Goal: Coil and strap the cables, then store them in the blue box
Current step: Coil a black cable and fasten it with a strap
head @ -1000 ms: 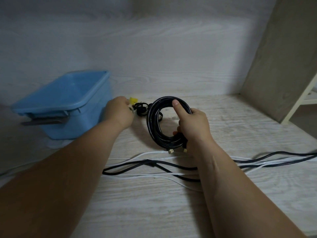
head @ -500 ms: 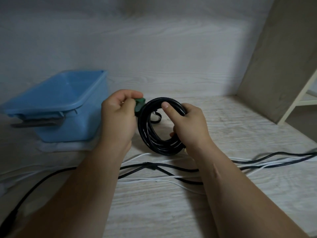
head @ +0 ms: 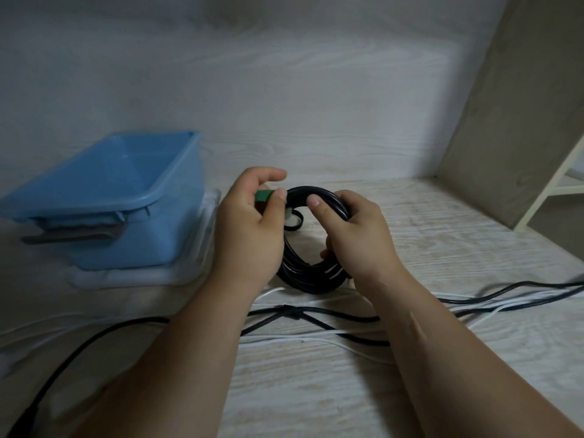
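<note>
The right hand (head: pixel 357 238) clasped the coiled black cable (head: pixel 311 281) upright, thumb over the top of the loop and fingers curled round its right side, while the left hand (head: pixel 249 238) pinched a green strap (head: pixel 264 196) just left of that thumb, at the loop's crown. The coil looked light but springy — stiff turns likely to fan apart if the clasp eased — so the sound hold seemed to be across all turns together, beside where the strap would wrap. The blue box (head: pixel 132 229) stood just left of the pinching hand.
</note>
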